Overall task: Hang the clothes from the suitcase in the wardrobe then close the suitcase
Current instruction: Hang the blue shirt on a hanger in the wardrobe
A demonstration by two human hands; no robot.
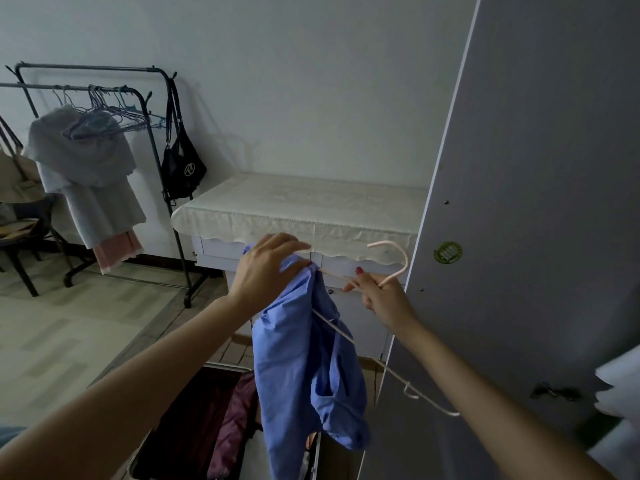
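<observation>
So I've got the blue shirt (304,355) mid-air over the open suitcase (194,420), half threaded on the pink hanger (389,268). My left hand (263,268) pinches the bunched collar end, and my right hand (377,292) is curled round the hanger neck just under the hook. The shirt looks light, floppy and thin, so I reckon it'll slide off 1 arm easily. Best grip is the shoulder seams, not the loose body. The wardrobe door (536,202) is right beside me.
</observation>
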